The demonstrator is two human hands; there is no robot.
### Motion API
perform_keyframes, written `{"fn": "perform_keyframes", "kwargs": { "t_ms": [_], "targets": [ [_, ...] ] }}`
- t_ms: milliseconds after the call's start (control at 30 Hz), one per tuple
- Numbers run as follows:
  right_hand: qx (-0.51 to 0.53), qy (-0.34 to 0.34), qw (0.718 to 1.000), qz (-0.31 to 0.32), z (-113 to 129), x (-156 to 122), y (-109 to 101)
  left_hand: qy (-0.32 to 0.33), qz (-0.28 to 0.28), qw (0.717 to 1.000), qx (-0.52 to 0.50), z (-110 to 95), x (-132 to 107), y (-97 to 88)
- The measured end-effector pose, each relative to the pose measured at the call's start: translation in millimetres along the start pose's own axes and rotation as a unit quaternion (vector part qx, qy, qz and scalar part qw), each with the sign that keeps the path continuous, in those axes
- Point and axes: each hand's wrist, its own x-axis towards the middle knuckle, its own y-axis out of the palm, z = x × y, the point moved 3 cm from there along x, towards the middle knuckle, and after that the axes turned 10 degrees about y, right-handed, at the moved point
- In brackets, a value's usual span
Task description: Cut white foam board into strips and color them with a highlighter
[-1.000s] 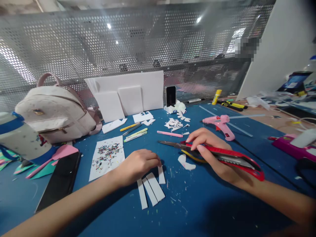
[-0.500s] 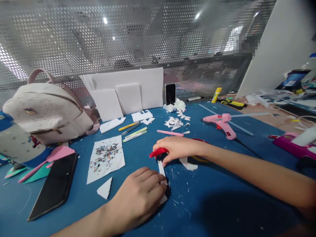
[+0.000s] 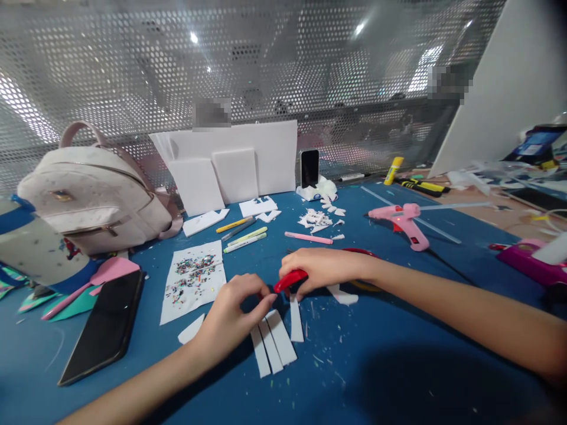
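Note:
My right hand (image 3: pixel 316 268) is closed around a glossy red cutter (image 3: pixel 290 280); its blade is hidden. Just under these fingers lies a narrow white foam strip (image 3: pixel 297 321), apart from the others. My left hand (image 3: pixel 239 307) is beside it, thumb and index fingertips together near the cutter's left end; whatever is between them cannot be made out. Several white foam strips (image 3: pixel 282 339) lie side by side below the left thumb, their upper ends partly covered. A white foam scrap (image 3: pixel 191 329) shows left of my left wrist, and another scrap (image 3: pixel 343 294) lies past my right wrist.
Behind the hands are a glitter-strewn paper (image 3: pixel 170 306), several pens, a pink marker (image 3: pixel 309 238) and foam bits (image 3: pixel 315 218). A pink glue gun (image 3: pixel 403 221) lies right; a phone (image 3: pixel 101 327), cup (image 3: pixel 38 251) and backpack (image 3: pixel 95 195) are left. White boards (image 3: pixel 274 159) lean behind.
My left hand has lifted off the strips and moved up toward the right hand, uncovering them. The red cutter has shifted slightly right and the view has turned a little.

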Motion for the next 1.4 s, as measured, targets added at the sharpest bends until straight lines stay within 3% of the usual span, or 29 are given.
{"fn": "perform_keyframes", "kwargs": {
  "t_ms": [200,333,533,733,1033,1400],
  "targets": [
    [0.036,0.001,0.999,0.006,8,-9,-14,-0.063,0.003,0.995,-0.080,-3,3,-0.7],
    [0.076,0.016,0.996,-0.045,16,-17,-27,-0.112,0.001,0.983,-0.148,-4,4,1.1],
    [0.171,0.024,0.979,-0.110,17,-16,-28,-0.163,-0.012,0.968,-0.189,4,4,-0.2],
    [0.231,0.027,0.965,-0.118,14,-14,-29,-0.154,-0.015,0.970,-0.185,10,3,-1.7],
    [0.235,0.073,0.959,-0.140,10,-14,-26,-0.137,-0.027,0.980,-0.144,11,2,-2.1],
    [0.253,0.073,0.956,-0.132,18,-14,-23,-0.114,-0.055,0.987,-0.097,3,4,-9.4]
  ]
}}
